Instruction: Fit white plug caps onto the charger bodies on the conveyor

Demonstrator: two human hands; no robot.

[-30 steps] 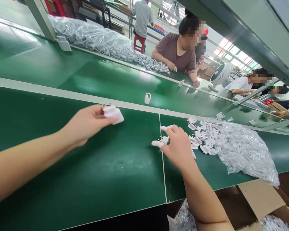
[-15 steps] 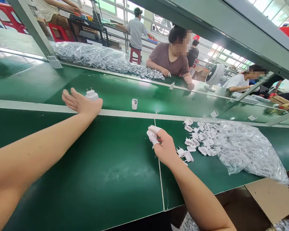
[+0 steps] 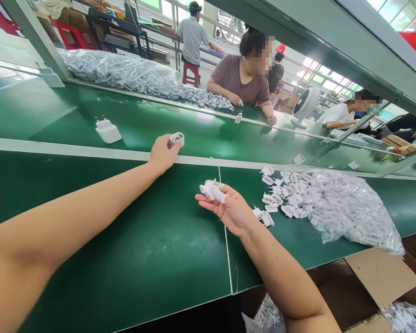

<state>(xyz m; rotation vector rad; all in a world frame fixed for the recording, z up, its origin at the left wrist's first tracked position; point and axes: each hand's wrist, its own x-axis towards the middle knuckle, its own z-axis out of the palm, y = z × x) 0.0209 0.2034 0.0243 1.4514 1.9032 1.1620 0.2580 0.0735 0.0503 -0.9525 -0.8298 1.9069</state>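
My left hand grips a white charger housing by its sides over the green belt, its open end showing parts inside. In my right hand a white plug cover with two pins is pinched between thumb and finger; white wraps cover some fingertips. A whole white plug charger lies on the belt left of my left hand, pins pointing up and away. Right of my right hand several loose plug covers lie in a pile that spills from a clear plastic bag.
Further housings and a small plug charger sit on the belt. A co-worker sits across it beside a bagged heap of parts. A white fan stands at right. A metal beam crosses overhead; cardboard boxes stand below.
My left hand has left the whole charger on the belt, moved right and taken hold of the housing. My right hand has turned, showing the plug cover more clearly. The view has shifted slightly.
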